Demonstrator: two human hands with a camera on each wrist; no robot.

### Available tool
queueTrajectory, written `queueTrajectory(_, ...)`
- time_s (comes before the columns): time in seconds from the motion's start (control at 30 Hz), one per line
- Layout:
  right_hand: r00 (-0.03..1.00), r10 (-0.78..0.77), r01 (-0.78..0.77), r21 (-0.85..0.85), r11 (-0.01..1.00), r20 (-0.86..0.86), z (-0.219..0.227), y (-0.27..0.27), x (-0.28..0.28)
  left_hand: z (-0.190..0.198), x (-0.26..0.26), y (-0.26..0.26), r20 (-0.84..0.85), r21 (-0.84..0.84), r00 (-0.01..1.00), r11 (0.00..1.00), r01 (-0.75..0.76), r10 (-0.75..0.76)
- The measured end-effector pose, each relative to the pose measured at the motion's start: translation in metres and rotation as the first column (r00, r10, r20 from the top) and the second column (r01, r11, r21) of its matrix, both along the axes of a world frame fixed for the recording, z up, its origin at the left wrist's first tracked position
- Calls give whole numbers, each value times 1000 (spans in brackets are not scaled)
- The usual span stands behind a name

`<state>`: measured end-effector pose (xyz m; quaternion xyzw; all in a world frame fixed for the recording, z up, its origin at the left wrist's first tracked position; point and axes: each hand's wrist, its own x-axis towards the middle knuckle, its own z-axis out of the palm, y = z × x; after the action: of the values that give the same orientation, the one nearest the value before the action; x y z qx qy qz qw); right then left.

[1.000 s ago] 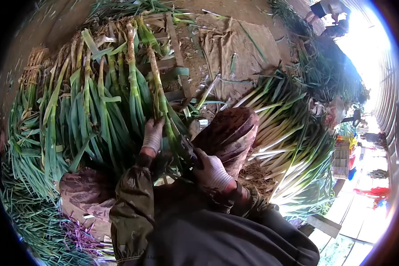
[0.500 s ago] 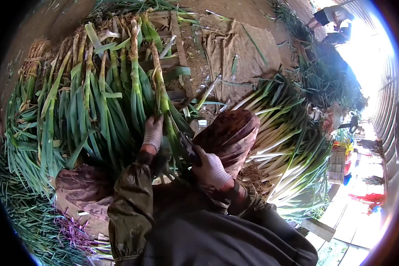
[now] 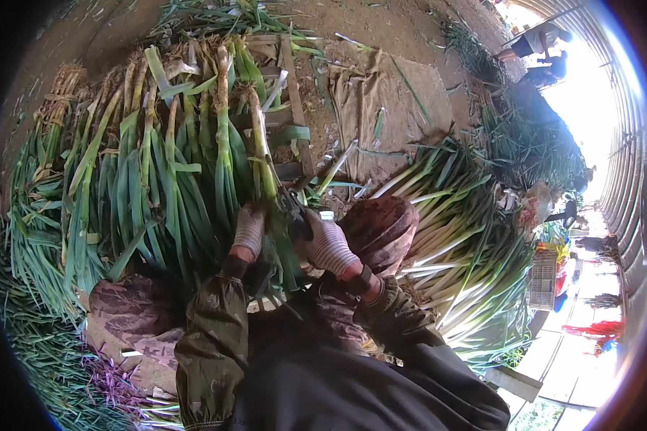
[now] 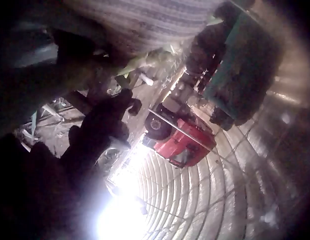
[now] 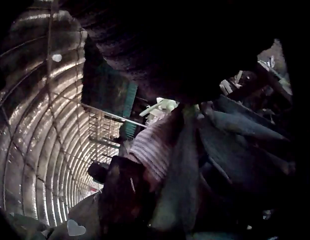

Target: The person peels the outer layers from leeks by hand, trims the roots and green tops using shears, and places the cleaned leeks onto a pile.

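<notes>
In the head view the left hand (image 3: 249, 228), in a striped glove, grips the lower part of an upright leek (image 3: 260, 136) with brown roots at its top. Beside it the right hand (image 3: 327, 243) holds a dark tool (image 3: 295, 217) against the leek's green leaves; the tool's exact shape is unclear. More leeks (image 3: 122, 165) lie side by side to the left. The left wrist view has the striped glove (image 4: 145, 20) along its top. Low in the right wrist view, the left hand (image 5: 152, 147) sits behind dark leaves, its fingertips hidden.
White-stemmed leeks (image 3: 438, 237) fan out right of the knee (image 3: 381, 226). A brown cloth (image 3: 410, 93) lies on the ground ahead, near a wooden slat (image 3: 293, 108). Two people are at the far upper right. The left wrist view shows a red vehicle (image 4: 187, 142).
The right hand and dark tool have moved up and left, nearer to the left hand and stalk. The left hand has shifted slightly down, still gripping the leek.
</notes>
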<state>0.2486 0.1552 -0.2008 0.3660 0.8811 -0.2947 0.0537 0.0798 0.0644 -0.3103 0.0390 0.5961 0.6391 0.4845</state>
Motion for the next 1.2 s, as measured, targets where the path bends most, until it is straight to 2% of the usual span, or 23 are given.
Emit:
queueTrajectory(0.1, 999, -7, 9, -39, 999, 40, 1, 7, -17, 2, -3, -2, -101, 1, 993, 998, 60, -59)
queueTrajectory(0.2, 1000, -12, 12, -10, 1000, -17, -5, 18, -35, 13, -2, -4, -1, 66, 1000, 998, 1, -1)
queueTrajectory(0.3, 998, -5, 9, 55, 998, -69, -18, 33, -55, 13, 1, -5, -55, 57, 998, 998, -38, 41)
queueTrajectory(0.37, 996, -5, 12, 83, 996, -85, -23, 45, -70, 2, -2, -4, -171, 57, 985, 998, -16, 25)
queueTrajectory(0.4, 996, 18, -11, 86, 996, -83, -12, 49, -78, 1, -3, -3, -227, 54, 974, 999, -6, 18)
queueTrajectory(0.5, 994, 4, 4, 78, 997, -105, -27, 68, -101, -1, -9, -4, -158, -124, 978, 986, 113, -132)
queueTrajectory(0.6, 993, 8, 1, 82, 997, -114, -23, 83, -124, 39, -1, -6, -144, 81, 990, 996, 21, -9)
queueTrajectory(0.7, 996, 7, -2, 56, 998, -85, -22, 97, -144, 24, 1, -4, -71, 73, 997, 997, -28, 33)
queueTrajectory(0.8, 988, -7, 6, -9, 1000, -152, -32, 110, -157, 5, 2, -7, -186, 45, 982, 999, -10, 18)
queueTrajectory(0.9, 982, 43, -47, -17, 999, -181, -34, 109, -153, 27, -4, -5, -124, -67, 989, 995, 73, -81)
queueTrajectory(0.93, 989, 37, -34, 22, 999, -145, -25, 103, -151, 31, -4, -5, -119, -84, 988, 993, 86, -96)
queueTrajectory(0.97, 985, 10, -22, -68, 997, -173, -30, 105, -145, 20, -2, -5, -192, -63, 977, 995, 82, -93)
queueTrajectory(1.03, 971, -42, -13, -233, 973, -233, -31, 106, -135, 22, 5, -3, -210, 40, 977, 999, 31, -22)
queueTrajectory(1.07, 967, 26, -55, -110, 992, -255, -31, 104, -125, 23, 7, 0, -222, 55, 973, 996, 71, -57)
queueTrajectory(1.13, 985, -34, 3, -182, 983, -167, -5, 92, -110, 24, 9, 1, -251, 86, 960, 985, 150, -125)
queueTrajectory(1.17, 991, -51, 23, -213, 977, -127, 3, 86, -105, 25, 12, 0, -429, 17, 874, 965, 260, -228)
queueTrajectory(1.2, 936, -138, 29, -319, 947, -325, 0, 80, -94, 29, 15, -4, -587, -72, 745, 937, 341, -316)
